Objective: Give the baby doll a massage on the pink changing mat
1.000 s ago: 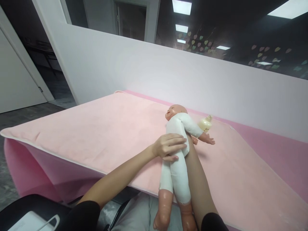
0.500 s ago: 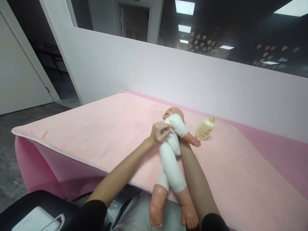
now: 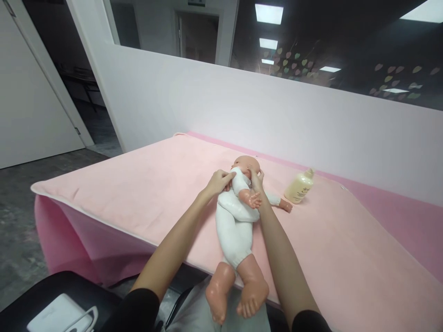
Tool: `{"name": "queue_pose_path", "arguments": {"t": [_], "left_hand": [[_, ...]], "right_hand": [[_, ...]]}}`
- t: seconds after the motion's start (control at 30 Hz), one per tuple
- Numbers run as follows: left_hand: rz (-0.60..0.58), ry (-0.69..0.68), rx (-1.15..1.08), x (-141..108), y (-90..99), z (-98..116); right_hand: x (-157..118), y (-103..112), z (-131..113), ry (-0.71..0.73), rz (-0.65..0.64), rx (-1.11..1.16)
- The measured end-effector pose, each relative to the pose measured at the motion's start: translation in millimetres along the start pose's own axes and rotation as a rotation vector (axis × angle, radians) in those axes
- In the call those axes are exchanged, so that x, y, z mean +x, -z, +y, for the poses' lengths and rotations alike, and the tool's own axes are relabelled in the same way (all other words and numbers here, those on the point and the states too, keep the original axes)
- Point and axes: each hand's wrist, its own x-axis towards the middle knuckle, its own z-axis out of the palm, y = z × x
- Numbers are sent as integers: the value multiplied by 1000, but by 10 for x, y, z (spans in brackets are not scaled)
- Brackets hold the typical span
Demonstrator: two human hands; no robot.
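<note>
Doll (image 3: 233, 223) is laid lengthwise on the pink cover (image 3: 138, 184), head far, feet hung past the near edge over the lap (image 3: 194, 311), presumably so its upper body can be reached by both arms. Its shoulder is gripped by the left hand (image 3: 220, 180), fingers curled in, likely to steady it; the right hand (image 3: 257, 180) is set against head and neck, probably as support; how firmly it is closed cannot be told. Yellow bottle (image 3: 299, 188) is stood farther right, seemingly kept clear of the forearms.
</note>
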Motion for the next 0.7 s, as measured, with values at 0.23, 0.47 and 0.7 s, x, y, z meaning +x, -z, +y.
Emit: {"name": "queue_pose_path", "arguments": {"t": [0.23, 0.47, 0.7], "left_hand": [[285, 20, 298, -65, -48, 10], [457, -165, 397, -35, -135, -85], [247, -139, -227, 209, -169, -395]], "right_hand": [[37, -78, -134, -184, 94, -54], [10, -28, -114, -143, 62, -162], [44, 77, 103, -2, -39, -184]]}}
